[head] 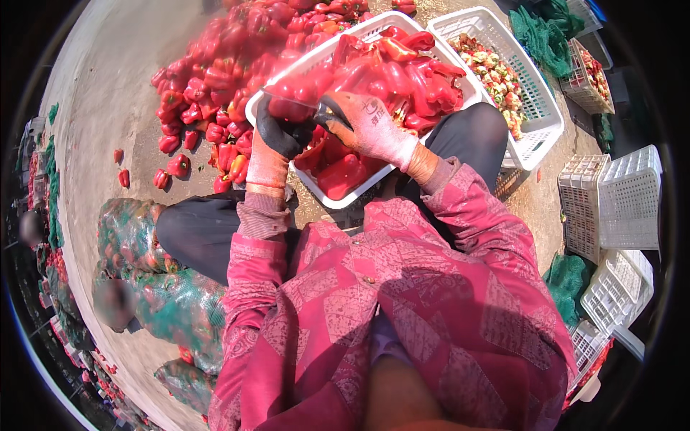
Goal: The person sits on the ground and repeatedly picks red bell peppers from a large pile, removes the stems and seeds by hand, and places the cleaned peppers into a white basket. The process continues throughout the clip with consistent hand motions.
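Observation:
A white plastic basket (345, 203) full of red bell peppers, many cut open, stands before me between my knees. Above its near left part, my left hand (275, 137), in an orange-and-black work glove, is closed around a red bell pepper (291, 108). Close on its right, my right hand (358, 121), gloved alike, grips a small knife by its handle; a thin blade (291, 99) seems to reach left over the pepper, but glare blurs it. Halved peppers (342, 175) lie below my hands. The fingertips of both hands are partly hidden.
Whole red peppers (221, 81) are heaped on the ground beyond and left of the basket. A second white basket (544, 145) at right holds pepper cores (493, 75). Green mesh sacks (178, 307) of peppers lie at left. More white crates (629, 196) and green netting (568, 285) stand at far right.

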Demonstrator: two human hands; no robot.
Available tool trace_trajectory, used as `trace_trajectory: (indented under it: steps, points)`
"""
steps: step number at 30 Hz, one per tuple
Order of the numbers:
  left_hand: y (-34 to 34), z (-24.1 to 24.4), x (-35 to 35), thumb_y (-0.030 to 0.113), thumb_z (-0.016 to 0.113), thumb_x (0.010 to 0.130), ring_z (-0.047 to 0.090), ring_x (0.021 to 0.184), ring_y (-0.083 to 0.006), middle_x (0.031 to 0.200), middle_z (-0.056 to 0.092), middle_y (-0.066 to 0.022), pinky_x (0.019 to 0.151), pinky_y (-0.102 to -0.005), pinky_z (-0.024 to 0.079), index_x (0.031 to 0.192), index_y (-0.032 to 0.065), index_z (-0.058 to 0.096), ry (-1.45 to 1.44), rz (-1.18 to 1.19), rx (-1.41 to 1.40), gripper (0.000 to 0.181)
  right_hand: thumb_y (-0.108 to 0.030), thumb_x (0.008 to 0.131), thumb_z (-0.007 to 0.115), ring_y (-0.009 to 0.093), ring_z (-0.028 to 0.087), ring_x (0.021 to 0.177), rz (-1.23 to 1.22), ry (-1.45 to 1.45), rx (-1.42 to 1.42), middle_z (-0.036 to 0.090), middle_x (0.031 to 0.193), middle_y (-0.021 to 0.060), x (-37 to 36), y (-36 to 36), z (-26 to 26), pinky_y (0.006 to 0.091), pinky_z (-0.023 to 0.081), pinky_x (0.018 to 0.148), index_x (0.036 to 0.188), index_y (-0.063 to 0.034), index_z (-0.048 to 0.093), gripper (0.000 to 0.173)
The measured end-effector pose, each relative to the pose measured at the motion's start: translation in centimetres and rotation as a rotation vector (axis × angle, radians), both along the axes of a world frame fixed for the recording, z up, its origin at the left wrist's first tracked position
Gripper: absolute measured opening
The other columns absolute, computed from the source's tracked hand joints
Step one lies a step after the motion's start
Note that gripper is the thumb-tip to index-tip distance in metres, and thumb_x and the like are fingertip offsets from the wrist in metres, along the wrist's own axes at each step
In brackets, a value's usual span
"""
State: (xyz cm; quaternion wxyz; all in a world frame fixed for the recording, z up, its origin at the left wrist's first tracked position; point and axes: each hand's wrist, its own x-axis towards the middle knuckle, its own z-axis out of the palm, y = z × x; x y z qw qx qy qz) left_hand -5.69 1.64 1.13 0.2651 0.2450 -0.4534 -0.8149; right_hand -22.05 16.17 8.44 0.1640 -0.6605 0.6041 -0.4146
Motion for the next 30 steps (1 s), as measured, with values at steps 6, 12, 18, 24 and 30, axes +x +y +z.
trace_trajectory:
  steps: [6, 12, 18, 24, 30]
  points:
    - [3.5, 3.3, -0.6, 0.005, 0.071, 0.078, 0.063, 0.104, -0.0212, 0.11, 0.066, -0.0083, 0.09, -0.0341, 0.051, 0.119, 0.0019, 0.059, 0.039, -0.08, -0.355, 0.043, -0.016, 0.089, 0.06, 0.043, 0.06, 0.087, 0.034, -0.15, 0.146, 0.061, 0.09, 0.0223, -0.4, 2.9, -0.2, 0.0459, 0.048, 0.074, 0.103, -0.001, 0.056, 0.021]
    - [5.0, 1.4, 0.0, 0.019, 0.071, 0.086, 0.064, 0.096, -0.0174, 0.106, 0.066, -0.0062, 0.083, -0.0318, 0.052, 0.127, 0.0017, 0.053, 0.121, -0.128, 0.189, 0.049, -0.018, 0.091, 0.059, 0.044, 0.059, 0.088, -0.091, -0.218, 0.108, 0.06, 0.089, 0.0224, 0.1, 3.6, -2.7, 0.0482, 0.047, 0.076, 0.098, -0.0011, 0.055, 0.019]
    - [4.1, -1.0, 0.4, 0.005, 0.078, 0.077, 0.065, 0.092, -0.0186, 0.111, 0.064, -0.0118, 0.076, -0.0313, 0.056, 0.133, 0.0022, 0.047, -0.257, 0.025, -0.282, 0.064, -0.025, 0.093, 0.056, 0.044, 0.061, 0.09, -0.12, -0.199, 0.19, 0.063, 0.092, 0.0224, 0.6, 3.5, -3.2, 0.0509, 0.047, 0.075, 0.1, -0.002, 0.056, 0.024]
    - [5.1, 0.0, -1.1, 0.009, 0.083, 0.071, 0.062, 0.097, -0.0218, 0.111, 0.064, -0.0134, 0.088, -0.0335, 0.051, 0.128, -0.0023, 0.049, -0.349, 0.218, -0.74, 0.068, -0.031, 0.094, 0.054, 0.042, 0.063, 0.091, -0.192, -0.078, 0.288, 0.066, 0.092, 0.0217, 1.0, 3.0, -4.2, 0.0524, 0.049, 0.078, 0.102, -0.0027, 0.055, 0.029]
    - [4.7, -0.5, -0.9, 0.005, 0.076, 0.079, 0.062, 0.093, -0.0187, 0.106, 0.064, -0.011, 0.084, -0.0324, 0.053, 0.119, -0.0006, 0.054, -0.302, 0.313, -0.5, 0.045, -0.031, 0.095, 0.055, 0.04, 0.065, 0.089, -0.309, 0.055, 0.425, 0.067, 0.09, 0.0208, 1.3, 5.2, -5.5, 0.0518, 0.049, 0.077, 0.101, -0.0031, 0.055, 0.029]
